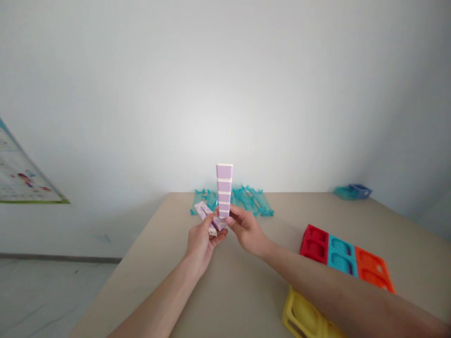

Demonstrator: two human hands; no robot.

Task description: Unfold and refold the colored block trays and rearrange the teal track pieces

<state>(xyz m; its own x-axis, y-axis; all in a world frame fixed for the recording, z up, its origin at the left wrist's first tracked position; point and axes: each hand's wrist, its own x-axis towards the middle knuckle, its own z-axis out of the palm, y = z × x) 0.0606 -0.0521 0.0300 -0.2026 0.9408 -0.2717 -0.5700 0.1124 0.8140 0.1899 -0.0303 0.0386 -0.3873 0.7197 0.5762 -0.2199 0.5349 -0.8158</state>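
Observation:
A lilac-and-white snake twist puzzle (224,190) made of wedge segments is held up above the table. One straight length of it stands upright, and another part slants down to the left. My left hand (203,239) is closed around the lower, slanting part, thumb on top. With thumb and fingers, my right hand (246,229) pinches the base of the upright length from the right. The fingers partly hide the joint between the two lengths.
Behind the hands, turquoise translucent plastic pieces (252,199) lie by the wall. Red (314,243), blue (342,253) and orange (374,267) trays sit at the right, near a yellow tray (306,314) partly under my right forearm. A small blue basket (360,191) stands far right on the table (148,263).

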